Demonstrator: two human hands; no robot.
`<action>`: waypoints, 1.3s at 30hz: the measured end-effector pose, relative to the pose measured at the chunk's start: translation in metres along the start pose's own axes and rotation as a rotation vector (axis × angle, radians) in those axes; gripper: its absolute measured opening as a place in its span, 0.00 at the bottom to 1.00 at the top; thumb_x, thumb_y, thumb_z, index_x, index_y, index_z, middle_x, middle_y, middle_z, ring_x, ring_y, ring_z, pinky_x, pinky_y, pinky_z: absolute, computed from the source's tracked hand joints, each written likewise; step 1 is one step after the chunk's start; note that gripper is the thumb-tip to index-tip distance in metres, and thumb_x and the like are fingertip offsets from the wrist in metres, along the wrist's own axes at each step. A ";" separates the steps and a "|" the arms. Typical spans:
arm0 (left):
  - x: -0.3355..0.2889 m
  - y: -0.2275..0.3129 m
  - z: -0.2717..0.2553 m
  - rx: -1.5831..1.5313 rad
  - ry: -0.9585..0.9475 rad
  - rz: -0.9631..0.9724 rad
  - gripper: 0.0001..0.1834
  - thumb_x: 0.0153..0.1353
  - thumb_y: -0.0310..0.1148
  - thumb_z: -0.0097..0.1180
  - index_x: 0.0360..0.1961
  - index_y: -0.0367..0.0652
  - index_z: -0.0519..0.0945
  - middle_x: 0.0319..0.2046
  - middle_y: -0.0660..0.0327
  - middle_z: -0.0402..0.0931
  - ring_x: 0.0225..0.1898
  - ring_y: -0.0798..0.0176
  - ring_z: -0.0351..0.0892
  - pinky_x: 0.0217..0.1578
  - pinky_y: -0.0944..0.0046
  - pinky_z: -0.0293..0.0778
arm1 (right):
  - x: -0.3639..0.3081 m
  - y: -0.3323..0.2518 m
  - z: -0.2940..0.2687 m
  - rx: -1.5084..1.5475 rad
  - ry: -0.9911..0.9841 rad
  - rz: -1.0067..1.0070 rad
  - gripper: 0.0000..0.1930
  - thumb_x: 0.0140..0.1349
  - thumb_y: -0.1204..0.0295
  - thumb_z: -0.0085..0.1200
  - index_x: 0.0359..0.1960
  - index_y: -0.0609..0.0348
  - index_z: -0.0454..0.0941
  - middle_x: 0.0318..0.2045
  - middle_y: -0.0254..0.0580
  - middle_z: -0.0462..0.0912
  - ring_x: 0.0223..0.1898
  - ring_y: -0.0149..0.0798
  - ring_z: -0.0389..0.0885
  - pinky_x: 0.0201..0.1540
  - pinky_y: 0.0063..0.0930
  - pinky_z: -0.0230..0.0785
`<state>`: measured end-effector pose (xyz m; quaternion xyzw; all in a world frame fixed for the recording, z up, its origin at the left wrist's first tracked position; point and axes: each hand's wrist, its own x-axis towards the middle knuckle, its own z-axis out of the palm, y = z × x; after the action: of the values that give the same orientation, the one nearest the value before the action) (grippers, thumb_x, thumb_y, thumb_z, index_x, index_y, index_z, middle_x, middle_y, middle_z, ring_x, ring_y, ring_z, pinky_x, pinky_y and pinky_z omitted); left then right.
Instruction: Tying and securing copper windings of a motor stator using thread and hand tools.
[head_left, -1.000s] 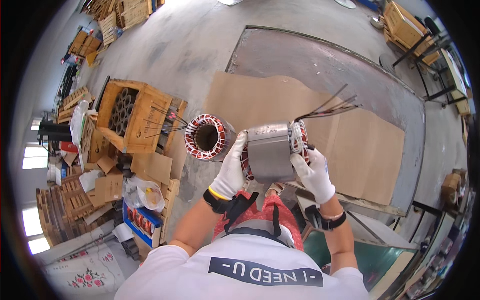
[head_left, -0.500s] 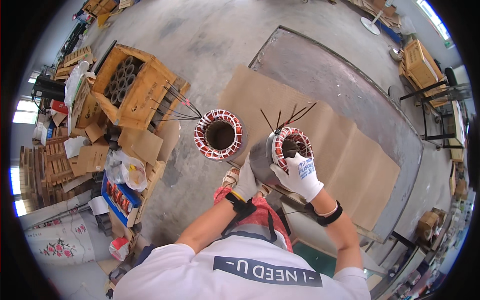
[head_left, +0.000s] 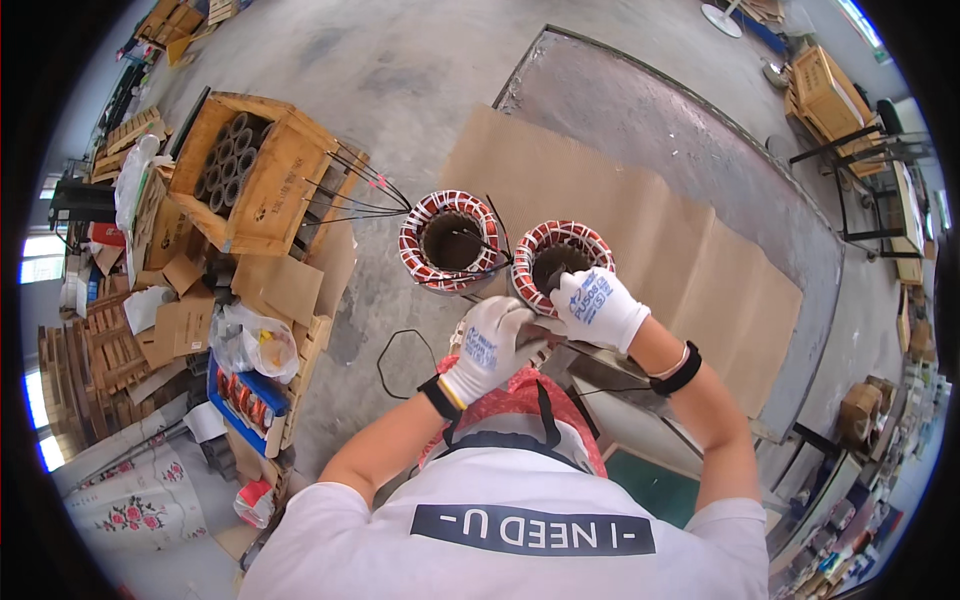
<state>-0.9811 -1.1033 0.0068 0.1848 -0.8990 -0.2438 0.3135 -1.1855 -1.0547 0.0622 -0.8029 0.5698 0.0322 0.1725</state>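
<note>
Two motor stators with red windings laced in white cord stand side by side before me. The left stator (head_left: 410, 262) has thin black lead wires (head_left: 362, 190) spreading off to its left. On the right stator (head_left: 532, 243), the bore faces up and dark leads (head_left: 492, 268) reach across the left one. My right hand (head_left: 600, 308), in a white glove, grips its near right rim with fingertips in the bore. My left hand (head_left: 488, 345), gloved too, closes at the near left rim; its fingertips are partly hidden. A loop of dark wire (head_left: 382, 362) shows left of my left hand.
Brown paper (head_left: 640, 240) covers part of a grey metal plate (head_left: 640, 110). At left, a wooden crate (head_left: 275, 180) holds several grey tubes. Cardboard, plastic bags (head_left: 255, 340) and a blue tray (head_left: 245, 408) lie on pallets. A black-framed stand (head_left: 850, 170) is at far right.
The right stator has gone from tilted to more upright and moved left, against the other one. Its leads swung leftward. My left hand shifted from its side to the near rim.
</note>
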 end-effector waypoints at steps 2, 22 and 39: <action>0.002 -0.010 0.007 -0.006 -0.037 0.016 0.28 0.39 0.38 0.73 0.40 0.46 0.70 0.36 0.58 0.71 0.36 0.50 0.73 0.38 0.51 0.68 | -0.002 0.002 -0.001 -0.010 -0.004 0.004 0.18 0.60 0.52 0.51 0.28 0.54 0.80 0.28 0.44 0.78 0.29 0.44 0.82 0.31 0.38 0.73; 0.018 0.008 0.006 -0.474 -0.044 -0.928 0.37 0.48 0.46 0.73 0.50 0.33 0.68 0.35 0.54 0.78 0.34 0.60 0.79 0.37 0.61 0.75 | -0.038 -0.005 0.011 0.388 0.574 0.706 0.23 0.52 0.53 0.63 0.42 0.58 0.78 0.35 0.49 0.83 0.38 0.53 0.81 0.42 0.42 0.73; 0.049 0.010 -0.011 -0.344 -0.053 -0.776 0.15 0.55 0.33 0.60 0.40 0.41 0.71 0.20 0.57 0.80 0.24 0.57 0.84 0.26 0.59 0.76 | -0.018 -0.008 0.053 0.768 0.736 0.930 0.12 0.50 0.69 0.61 0.35 0.62 0.76 0.25 0.47 0.82 0.28 0.43 0.83 0.35 0.32 0.73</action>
<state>-1.0119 -1.1217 0.0428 0.4481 -0.7169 -0.4946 0.2015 -1.1762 -1.0195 0.0191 -0.3174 0.8460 -0.3746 0.2080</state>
